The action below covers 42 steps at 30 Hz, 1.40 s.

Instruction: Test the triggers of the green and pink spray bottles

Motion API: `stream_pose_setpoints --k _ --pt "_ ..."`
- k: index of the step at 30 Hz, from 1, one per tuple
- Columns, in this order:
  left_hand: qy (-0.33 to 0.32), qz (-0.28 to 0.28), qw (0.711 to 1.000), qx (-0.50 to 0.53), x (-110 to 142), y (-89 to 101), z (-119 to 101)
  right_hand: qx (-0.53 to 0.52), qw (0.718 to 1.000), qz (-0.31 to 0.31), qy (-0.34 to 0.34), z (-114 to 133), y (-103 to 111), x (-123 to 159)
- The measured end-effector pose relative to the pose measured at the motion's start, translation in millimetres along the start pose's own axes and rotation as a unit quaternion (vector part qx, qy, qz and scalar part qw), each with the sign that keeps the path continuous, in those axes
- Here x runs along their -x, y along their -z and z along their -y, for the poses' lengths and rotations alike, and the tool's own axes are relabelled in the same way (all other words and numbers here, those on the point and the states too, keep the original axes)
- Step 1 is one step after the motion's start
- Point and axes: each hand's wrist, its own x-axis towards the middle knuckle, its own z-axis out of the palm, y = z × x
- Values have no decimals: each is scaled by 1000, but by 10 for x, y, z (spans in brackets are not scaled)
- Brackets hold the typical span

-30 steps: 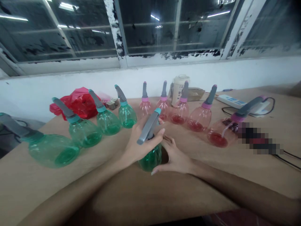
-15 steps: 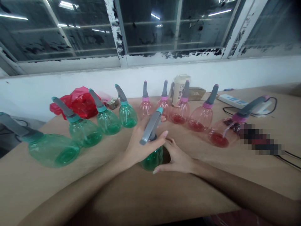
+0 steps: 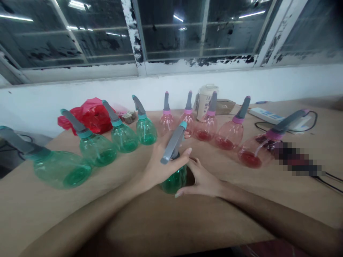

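A green see-through spray bottle with a grey trigger head stands upright on the table before me. My left hand is closed around its neck, just below the spray head, with the thumb across the near side. At the bottle's lower right, my right hand curves around the body, thumb in front and fingers behind. A dark gap shows between the right palm and the bottle. The far fingers of my left hand are partly hidden by the spray head.
Several green spray bottles stand to the left, several pink ones to the right. Behind them are a red plastic bag, a pale printed cup and a white power strip. Black cables lie at the right.
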Motion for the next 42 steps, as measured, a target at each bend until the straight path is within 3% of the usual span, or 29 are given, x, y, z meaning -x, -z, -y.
stream_pose_setpoints --k 10,21,34,42 --pt "-2 5 999 34 -12 -1 -6 -3 1000 1 -2 35 20 -5" --pt "-10 -1 999 -39 -21 27 -38 -9 1000 8 -24 35 9 7" --pt "-30 -25 999 -17 -29 28 -16 21 1000 20 2 -14 18 -15" --pt "2 -6 1000 -18 1 -6 22 77 995 41 54 -123 51 -23"
